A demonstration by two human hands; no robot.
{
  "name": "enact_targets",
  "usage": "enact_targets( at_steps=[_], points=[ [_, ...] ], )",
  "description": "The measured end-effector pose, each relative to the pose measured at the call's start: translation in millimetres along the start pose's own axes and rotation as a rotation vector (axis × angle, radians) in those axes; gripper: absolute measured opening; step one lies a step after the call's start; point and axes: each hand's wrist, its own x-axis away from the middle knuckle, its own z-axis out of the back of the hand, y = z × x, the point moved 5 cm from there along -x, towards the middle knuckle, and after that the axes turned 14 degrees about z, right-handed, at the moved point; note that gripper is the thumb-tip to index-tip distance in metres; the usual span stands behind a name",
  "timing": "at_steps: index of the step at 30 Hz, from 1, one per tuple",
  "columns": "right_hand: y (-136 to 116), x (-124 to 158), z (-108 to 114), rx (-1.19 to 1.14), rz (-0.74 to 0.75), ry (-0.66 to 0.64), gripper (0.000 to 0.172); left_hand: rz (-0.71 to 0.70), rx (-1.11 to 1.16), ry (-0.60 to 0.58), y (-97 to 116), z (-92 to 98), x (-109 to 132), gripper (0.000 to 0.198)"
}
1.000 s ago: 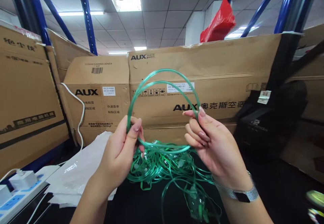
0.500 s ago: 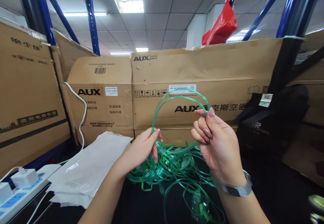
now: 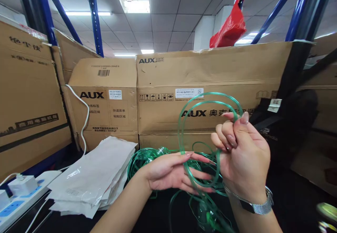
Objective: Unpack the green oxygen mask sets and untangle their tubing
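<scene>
A thin green clear tube [image 3: 212, 102] is looped in two coils in front of me. My right hand [image 3: 244, 148], with a mesh-band watch on its wrist, pinches the coils at their upper right between thumb and fingers. My left hand [image 3: 176, 173] is at the coils' lower left, palm turned up and fingers stretched out behind the tube. On the dark surface below lies a tangled pile of green tubing [image 3: 143, 159], partly hidden by my hands. Near the bottom, a clear plastic mask-like piece [image 3: 205, 213] with green parts hangs or lies among the tubes; which, I cannot tell.
White plastic bags [image 3: 92, 177] lie stacked at left, beside a power strip [image 3: 19, 198] with plugs and a white cable. Cardboard boxes [image 3: 163, 71] wall off the back. A black bag [image 3: 284, 131] stands at right; a red plastic bag [image 3: 229, 27] hangs above.
My right hand has moved right with the coils. My left hand has shifted right and down, its fingers opening from a grip on the tube. The loop now forms a fuller ring.
</scene>
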Motion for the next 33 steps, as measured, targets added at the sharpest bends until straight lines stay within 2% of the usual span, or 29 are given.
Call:
enact_targets(
  at_steps=[3, 5, 9, 12, 14, 16, 19, 22, 25, 28, 30, 31, 33],
  points=[
    [-1, 1, -2, -0.037, -0.048, -0.031, 0.018, -0.267, 0.19, 0.004, 13, -0.6, -1, 0.034],
    [3, 2, -5, -0.08, -0.111, -0.075, 0.017, -0.438, 0.284, 0.074, 23, 5.2, 6, 0.03],
    [19, 8, -14, -0.131, -0.297, -0.223, 0.019, -0.694, 0.385, 0.377, 43, 27.8, 37, 0.026],
    [33, 17, -24, -0.145, -0.414, -0.374, 0.02, -0.803, 0.395, 0.578, 53, 39.6, 65, 0.028],
    [40, 24, -30, -0.152, -0.448, -0.473, 0.02, -0.908, 0.321, 0.679, 60, 40.3, 82, 0.03],
    [44, 30, -35, -0.167, -0.445, -0.546, 0.02, -1.075, 0.182, 0.782, 65, 35.6, 100, 0.03],
    [46, 35, -38, -0.21, -0.436, -0.593, 0.02, -1.301, -0.097, 0.975, 68, 22.1, 120, 0.026],
    [46, 37, -39, -0.256, -0.45, -0.604, 0.019, -1.437, -0.392, 1.203, 66, 5.9, 132, 0.023],
    [43, 36, -39, -0.279, -0.442, -0.609, 0.019, -1.454, -0.633, 1.456, 63, -6.9, 138, 0.023],
    [42, 33, -37, -0.273, -0.413, -0.612, 0.019, -1.33, -0.733, 1.577, 65, -5.7, 139, 0.025],
    [45, 32, -36, -0.245, -0.4, -0.611, 0.019, -1.257, -0.685, 1.536, 67, 4.2, 138, 0.027],
    [48, 33, -36, -0.223, -0.399, -0.612, 0.02, -1.231, -0.617, 1.471, 68, 11.5, 136, 0.027],
    [53, 35, -36, -0.176, -0.39, -0.617, 0.02, -1.17, -0.378, 1.266, 71, 29.4, 130, 0.025]
  ],
)
